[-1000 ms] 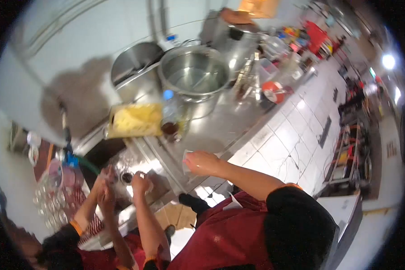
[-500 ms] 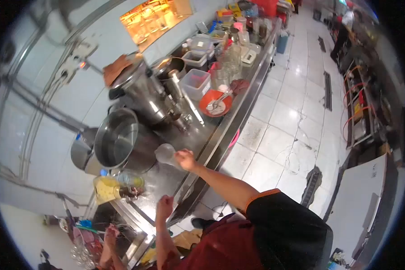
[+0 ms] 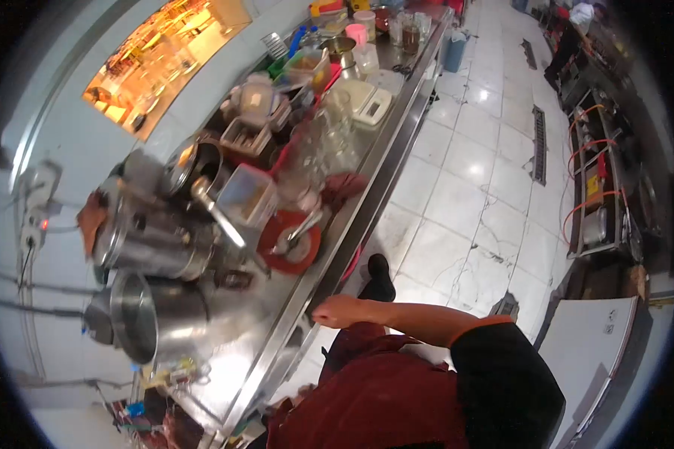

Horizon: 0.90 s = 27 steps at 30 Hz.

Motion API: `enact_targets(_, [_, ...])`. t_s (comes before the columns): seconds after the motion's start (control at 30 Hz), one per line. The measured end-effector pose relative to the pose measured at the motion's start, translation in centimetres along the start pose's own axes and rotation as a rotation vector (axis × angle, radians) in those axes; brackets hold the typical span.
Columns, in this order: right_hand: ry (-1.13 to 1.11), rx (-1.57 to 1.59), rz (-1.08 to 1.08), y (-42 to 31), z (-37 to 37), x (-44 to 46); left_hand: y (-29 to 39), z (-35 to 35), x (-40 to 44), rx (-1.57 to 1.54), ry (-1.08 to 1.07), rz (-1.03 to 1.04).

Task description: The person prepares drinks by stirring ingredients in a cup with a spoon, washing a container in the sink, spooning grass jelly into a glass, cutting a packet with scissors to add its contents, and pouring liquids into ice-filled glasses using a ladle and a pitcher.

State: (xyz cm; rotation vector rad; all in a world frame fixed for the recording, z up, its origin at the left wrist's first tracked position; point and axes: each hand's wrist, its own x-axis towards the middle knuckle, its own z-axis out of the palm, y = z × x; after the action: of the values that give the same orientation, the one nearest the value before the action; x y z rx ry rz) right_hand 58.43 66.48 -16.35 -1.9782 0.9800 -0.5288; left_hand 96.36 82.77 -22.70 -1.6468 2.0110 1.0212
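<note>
Since the earlier frame, my right hand [image 3: 337, 311] has moved down by the long stainless-steel counter [image 3: 278, 299]'s front edge: loosely curled, nothing visible in it. Left hand [image 3: 298, 394] blurred at my apron [image 3: 386, 389], can't tell its grip. Nearby on the counter: round orange-red bowl [image 3: 273, 224], silver utensil [image 3: 304, 224] inside. Probably light, stiff; grip the bare rim.

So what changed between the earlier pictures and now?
The view swung right along the counter. The right hand drew back to the front edge; the translucent piece it held no longer shows there, and where it went is unclear. The red bowl and open pot stay put.
</note>
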Motion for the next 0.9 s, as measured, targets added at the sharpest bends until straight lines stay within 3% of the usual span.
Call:
enact_targets(0.03, [0.014,0.047,0.018,2.4,-3.7,-3.3,1.8,-1.0,2.6,-0.046,-0.036,-0.018])
enact_targets(0.07, [-0.063,0.091,0.253,6.5,-6.1,-6.4,3.6,-2.6,5.6,-0.085,-0.060,-0.026])
enact_targets(0.13, [-0.196,-0.232,0.384,15.9,-9.9,-14.4,7.5,-7.0,11.3,-0.126,-0.089,-0.019])
enact_targets(0.17, [-0.077,-0.166,1.043,16.9,-12.4,-19.1,9.2,-9.3,14.2,-0.159,-0.085,-0.014])
enact_targets(0.23, [-0.379,-0.451,1.456,17.1,-20.2,-25.3,14.0,-14.3,19.3,-0.278,-0.090,-0.032])
enact_targets(0.27, [-0.358,-0.264,1.547,16.7,-24.6,-28.0,16.9,-16.9,21.9,-0.342,-0.088,-0.044])
enact_targets(0.3, [-0.115,-0.128,1.562,18.2,-26.6,-31.2,19.5,-19.3,23.9,-0.406,-0.088,-0.069])
enact_targets(0.33, [0.044,-0.036,1.430,25.2,-25.3,-37.1,22.3,-21.4,25.0,-0.460,-0.098,-0.082])
enact_targets(0.37, [0.351,-0.018,1.454,25.6,-27.2,-38.6,24.9,-23.2,26.7,-0.506,-0.107,-0.098])
enact_targets(0.4, [0.552,0.244,1.552,23.5,-32.1,-37.4,27.2,-24.6,27.9,-0.531,-0.113,-0.110])
enact_targets(0.43, [0.637,0.187,1.603,23.0,-36.0,-36.1,29.1,-25.6,28.8,-0.552,-0.119,-0.125])
enact_targets(0.53, [0.790,0.312,1.548,30.3,-44.3,-34.5,34.7,-26.8,33.2,-0.607,-0.105,-0.187])
enact_targets(0.6, [0.892,0.538,1.401,35.2,-52.1,-30.9,38.5,-26.6,35.3,-0.632,-0.095,-0.259])
enact_targets(0.67, [0.936,0.309,1.115,40.6,-60.6,-26.7,43.0,-25.7,36.9,-0.649,-0.088,-0.347])
enact_targets(0.7, [0.882,0.307,1.094,43.1,-65.1,-24.4,45.6,-25.1,37.4,-0.659,-0.090,-0.395])
enact_targets(0.77, [0.986,0.156,0.736,46.7,-73.6,-20.1,51.8,-23.9,38.1,-0.682,-0.102,-0.477])
enact_targets(0.83, [0.889,0.027,0.629,49.7,-82.1,-16.8,58.9,-23.1,38.9,-0.707,-0.119,-0.530])
enact_targets(0.9, [0.799,-0.055,0.580,50.8,-85.5,-15.4,66.4,-23.9,39.5,-0.726,-0.145,-0.551])
